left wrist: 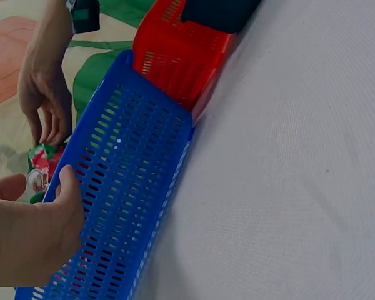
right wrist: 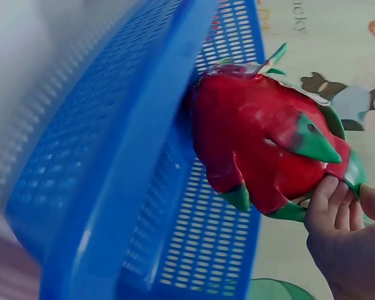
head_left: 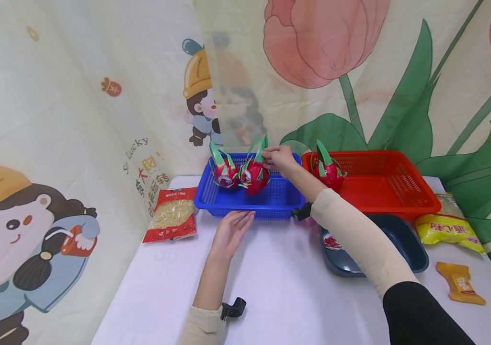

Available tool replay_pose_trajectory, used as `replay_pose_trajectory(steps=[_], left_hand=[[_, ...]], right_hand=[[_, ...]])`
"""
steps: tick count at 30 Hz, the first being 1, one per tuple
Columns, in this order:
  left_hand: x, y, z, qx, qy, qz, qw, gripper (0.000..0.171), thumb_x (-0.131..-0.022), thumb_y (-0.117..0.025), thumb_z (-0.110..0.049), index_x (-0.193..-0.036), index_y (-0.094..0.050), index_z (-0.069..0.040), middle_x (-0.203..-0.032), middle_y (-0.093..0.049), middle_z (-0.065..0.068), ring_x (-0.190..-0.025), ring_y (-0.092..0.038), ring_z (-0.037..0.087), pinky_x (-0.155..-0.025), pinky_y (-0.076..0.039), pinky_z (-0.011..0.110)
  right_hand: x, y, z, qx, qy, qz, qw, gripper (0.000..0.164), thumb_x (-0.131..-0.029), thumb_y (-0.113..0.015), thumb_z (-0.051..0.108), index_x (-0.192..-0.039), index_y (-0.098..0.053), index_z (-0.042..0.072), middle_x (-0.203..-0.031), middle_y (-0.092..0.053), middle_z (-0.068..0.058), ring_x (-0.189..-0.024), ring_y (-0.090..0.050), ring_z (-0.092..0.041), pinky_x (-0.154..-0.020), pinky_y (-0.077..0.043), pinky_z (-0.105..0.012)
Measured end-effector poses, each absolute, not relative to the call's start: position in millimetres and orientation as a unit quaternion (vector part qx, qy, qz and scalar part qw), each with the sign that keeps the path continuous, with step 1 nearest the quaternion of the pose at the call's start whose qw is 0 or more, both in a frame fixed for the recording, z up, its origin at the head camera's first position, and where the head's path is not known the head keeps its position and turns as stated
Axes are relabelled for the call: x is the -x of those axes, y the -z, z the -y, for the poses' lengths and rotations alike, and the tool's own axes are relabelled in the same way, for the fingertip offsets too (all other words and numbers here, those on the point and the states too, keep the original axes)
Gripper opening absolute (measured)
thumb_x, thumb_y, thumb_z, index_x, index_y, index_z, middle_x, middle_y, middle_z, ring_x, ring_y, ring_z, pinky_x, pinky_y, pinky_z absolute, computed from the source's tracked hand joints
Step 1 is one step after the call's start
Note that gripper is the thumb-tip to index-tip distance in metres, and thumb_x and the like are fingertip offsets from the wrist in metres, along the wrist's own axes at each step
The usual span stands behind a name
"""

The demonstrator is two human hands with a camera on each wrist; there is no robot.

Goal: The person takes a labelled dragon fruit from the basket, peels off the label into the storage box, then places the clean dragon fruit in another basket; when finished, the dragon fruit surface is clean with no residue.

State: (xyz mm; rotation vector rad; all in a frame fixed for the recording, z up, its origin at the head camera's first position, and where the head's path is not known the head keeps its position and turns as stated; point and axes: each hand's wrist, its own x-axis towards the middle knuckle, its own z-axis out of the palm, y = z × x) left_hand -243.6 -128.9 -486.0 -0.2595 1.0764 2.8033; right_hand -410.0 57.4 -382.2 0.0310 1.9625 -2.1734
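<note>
In the head view my right hand (head_left: 280, 160) pinches the green leafy top of a red dragon fruit (head_left: 255, 177) over the blue basket (head_left: 251, 211). The right wrist view shows that dragon fruit (right wrist: 262, 137) close up, its leaf tips between the thumb and fingers (right wrist: 337, 203). Left of it, a second dragon fruit (head_left: 224, 173) with a round label sits in the blue basket. My left hand (head_left: 231, 235) is at the basket's near side with its fingers extended. From the left wrist view, that hand (left wrist: 37, 231) lies by the rim; whether it touches is unclear.
A red basket (head_left: 417, 203) at the right holds another dragon fruit (head_left: 328, 172). In front of it stands a dark tub (head_left: 419, 254) with a label. A red-edged bag (head_left: 172, 215) lies left; a yellow bag (head_left: 448, 230) and a small orange packet (head_left: 461, 282) lie right.
</note>
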Motion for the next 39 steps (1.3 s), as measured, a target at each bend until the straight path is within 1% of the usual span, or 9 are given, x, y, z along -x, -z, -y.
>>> replay_pose_trajectory(steps=[5,8,14,18,25,28,32,35,39], left_hand=[[242,485,129,0.084,-0.927,-0.359,0.066,0.013,-0.104,-0.048,0.004,-0.117,-0.048,0.009,-0.125,-0.059,0.026,-0.118,-0.066,0.035,-0.11,-0.05,0.042],[242,485,129,0.079,-0.929,-0.356,0.065,0.012,-0.104,-0.048,0.005,-0.114,-0.048,0.009,-0.131,-0.055,0.029,-0.117,-0.066,0.035,-0.11,-0.051,0.041],[242,485,128,0.08,-0.931,-0.351,0.063,0.008,-0.102,-0.047,0.006,-0.106,-0.055,0.008,-0.131,-0.057,0.03,-0.118,-0.065,0.036,-0.112,-0.049,0.043],[243,485,128,0.078,-0.929,-0.358,0.059,0.018,-0.102,-0.048,0.005,-0.117,-0.054,0.013,-0.145,-0.049,0.035,-0.125,-0.06,0.039,-0.115,-0.046,0.044],[244,483,129,0.067,-0.926,-0.366,0.072,0.044,-0.104,-0.043,0.004,-0.144,-0.034,0.02,-0.158,-0.031,0.038,-0.145,-0.041,0.045,-0.118,-0.042,0.042],[245,483,130,0.069,-0.925,-0.368,0.069,0.042,-0.104,-0.043,0.003,-0.143,-0.035,0.02,-0.158,-0.031,0.039,-0.145,-0.042,0.045,-0.117,-0.044,0.041],[246,483,130,0.068,-0.925,-0.367,0.066,0.039,-0.103,-0.045,0.004,-0.139,-0.039,0.019,-0.158,-0.03,0.039,-0.143,-0.043,0.045,-0.117,-0.045,0.042],[245,483,130,0.063,-0.928,-0.362,0.069,0.044,-0.103,-0.044,0.005,-0.143,-0.034,0.02,-0.16,-0.026,0.04,-0.146,-0.038,0.046,-0.118,-0.042,0.042],[245,484,128,0.06,-0.927,-0.364,0.071,0.048,-0.104,-0.041,0.005,-0.148,-0.029,0.021,-0.16,-0.025,0.039,-0.149,-0.035,0.046,-0.119,-0.04,0.042]], right_hand=[[397,368,-69,0.002,0.737,-0.666,0.112,0.038,-0.102,-0.065,0.006,-0.138,-0.059,-0.008,-0.111,-0.069,-0.016,-0.09,-0.069,-0.022,-0.093,-0.061,-0.037],[388,359,-78,0.013,0.736,-0.666,0.121,0.039,-0.103,-0.064,0.006,-0.139,-0.058,-0.009,-0.101,-0.068,-0.01,-0.083,-0.068,-0.017,-0.091,-0.062,-0.035],[364,348,-96,0.022,0.722,-0.678,0.136,0.043,-0.106,-0.06,0.009,-0.144,-0.052,-0.008,-0.103,-0.066,-0.007,-0.086,-0.067,-0.017,-0.104,-0.056,-0.043],[348,344,-105,0.029,0.712,-0.687,0.142,0.045,-0.106,-0.06,0.011,-0.145,-0.051,-0.008,-0.104,-0.064,-0.007,-0.087,-0.065,-0.017,-0.109,-0.051,-0.047],[322,343,-123,0.041,0.702,-0.694,0.154,0.042,-0.106,-0.06,0.014,-0.142,-0.054,-0.008,-0.103,-0.066,-0.004,-0.086,-0.065,-0.017,-0.1,-0.058,-0.04],[312,345,-128,0.05,0.698,-0.697,0.159,0.042,-0.106,-0.062,0.015,-0.14,-0.055,-0.008,-0.106,-0.069,-0.004,-0.089,-0.067,-0.018,-0.095,-0.061,-0.038],[298,348,-132,0.054,0.69,-0.702,0.171,0.041,-0.106,-0.062,0.016,-0.14,-0.056,-0.006,-0.11,-0.07,-0.006,-0.096,-0.069,-0.02,-0.098,-0.059,-0.042],[288,352,-134,0.057,0.689,-0.699,0.183,0.042,-0.106,-0.062,0.016,-0.14,-0.055,-0.007,-0.109,-0.071,-0.006,-0.098,-0.069,-0.022,-0.102,-0.057,-0.044],[274,359,-136,0.06,0.687,-0.698,0.191,0.04,-0.105,-0.062,0.014,-0.139,-0.056,-0.008,-0.106,-0.072,-0.005,-0.098,-0.07,-0.022,-0.1,-0.058,-0.042]])
